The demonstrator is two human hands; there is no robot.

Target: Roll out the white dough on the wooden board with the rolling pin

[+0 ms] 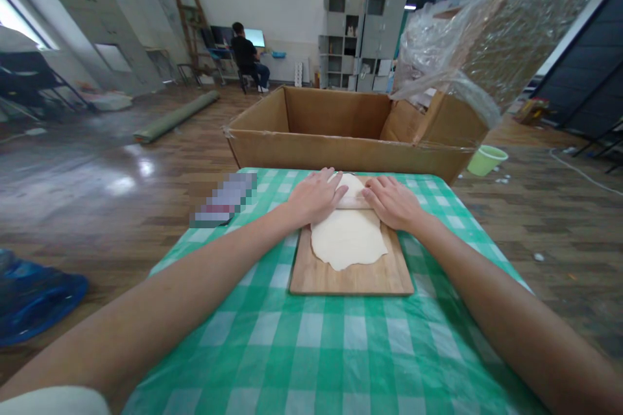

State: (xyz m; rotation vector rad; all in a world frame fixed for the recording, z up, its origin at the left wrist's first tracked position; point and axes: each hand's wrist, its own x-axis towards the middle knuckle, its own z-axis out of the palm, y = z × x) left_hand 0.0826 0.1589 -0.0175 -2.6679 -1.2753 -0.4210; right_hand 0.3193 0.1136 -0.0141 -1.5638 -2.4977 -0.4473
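A pale rolling pin point(354, 201) lies crosswise on a flat, uneven-edged sheet of dough point(348, 240). Under the dough is a wooden board point(351, 282), its near strip bare. My left hand point(318, 196) is closed over the pin's left end, thumb pointing inward. Over the right end, my right hand point(390, 201) grips with its fingers bent across the pin. Both ends of the pin are hidden beneath my hands. Some dough shows beyond the pin, toward the board's far edge.
A green checked cloth point(311, 350) covers the table. At its left edge lies a blurred, flat object point(224, 200). A large cardboard box point(341, 149) stands just behind the table. A green bucket point(487, 161) is at right; a person point(247, 55) sits far back.
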